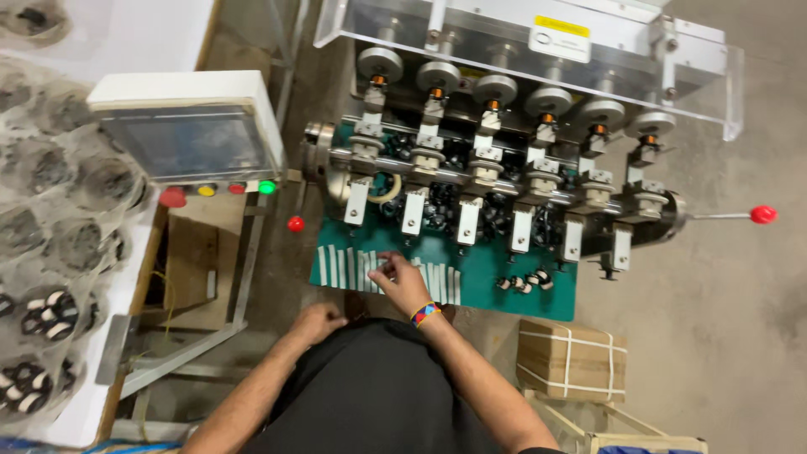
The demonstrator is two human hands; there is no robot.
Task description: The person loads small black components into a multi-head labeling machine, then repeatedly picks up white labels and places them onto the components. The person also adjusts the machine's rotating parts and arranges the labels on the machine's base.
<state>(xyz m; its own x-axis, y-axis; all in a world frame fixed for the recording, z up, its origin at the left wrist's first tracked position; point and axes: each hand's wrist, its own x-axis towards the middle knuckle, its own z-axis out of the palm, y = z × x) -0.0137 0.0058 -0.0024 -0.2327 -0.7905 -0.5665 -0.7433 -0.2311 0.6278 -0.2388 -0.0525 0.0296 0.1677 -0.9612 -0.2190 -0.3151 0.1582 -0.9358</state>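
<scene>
Right hand (402, 282): reaching onto the green flat work mat (504, 282), fingers spread loosely, fingertips touching the row of small white flat strips (349, 269); nothing clamped.
White strips: laid side by side along the mat's near edge, directly under and left of the fingertips.
Left hand (318, 322): curled into a loose fist, just off the mat's near edge, apart from the strips; contents impossible to tell.
Multi-spindle metal winding machine (504, 160): beyond the mat's far side.
</scene>
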